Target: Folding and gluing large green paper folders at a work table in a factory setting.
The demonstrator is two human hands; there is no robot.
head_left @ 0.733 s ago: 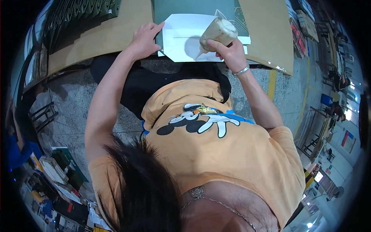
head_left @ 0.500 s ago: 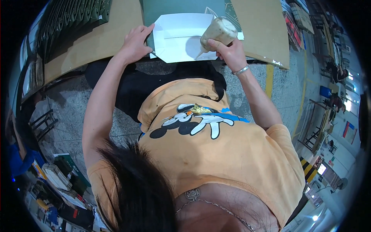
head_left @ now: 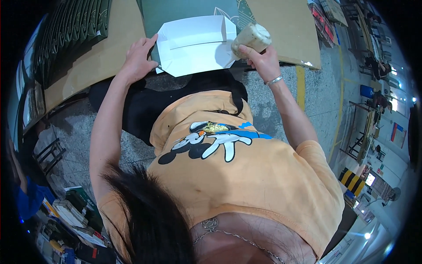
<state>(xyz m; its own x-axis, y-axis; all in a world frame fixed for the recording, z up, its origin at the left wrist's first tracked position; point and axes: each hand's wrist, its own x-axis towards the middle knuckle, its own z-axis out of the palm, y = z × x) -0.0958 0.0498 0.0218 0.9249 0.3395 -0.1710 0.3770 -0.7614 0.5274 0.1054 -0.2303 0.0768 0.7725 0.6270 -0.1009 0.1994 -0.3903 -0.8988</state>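
A green paper bag (head_left: 187, 9) lies on the table at the top, its near end folded open into a white bottom panel (head_left: 193, 55) with flaps. My left hand (head_left: 138, 61) is at the panel's left edge, thumb and forefinger spread apart along it. My right hand (head_left: 265, 61) is closed around a cloudy whitish squeeze bottle (head_left: 251, 38), smeared on the outside, which looks like a glue bottle. It is tilted with its nozzle end down by the panel's right edge; the tip is hard to make out.
Brown board (head_left: 285, 26) covers the table. A row of dark green patterned paper bags (head_left: 72, 35) stands at the left. Stacked goods (head_left: 325, 26) lie beyond the table's right end. Further off, people and benches line the workshop's right side.
The bottle's nozzle end has gone from over the panel's near flap to its right edge. The whole view has shifted slightly; my left hand keeps its place at the panel's left edge.
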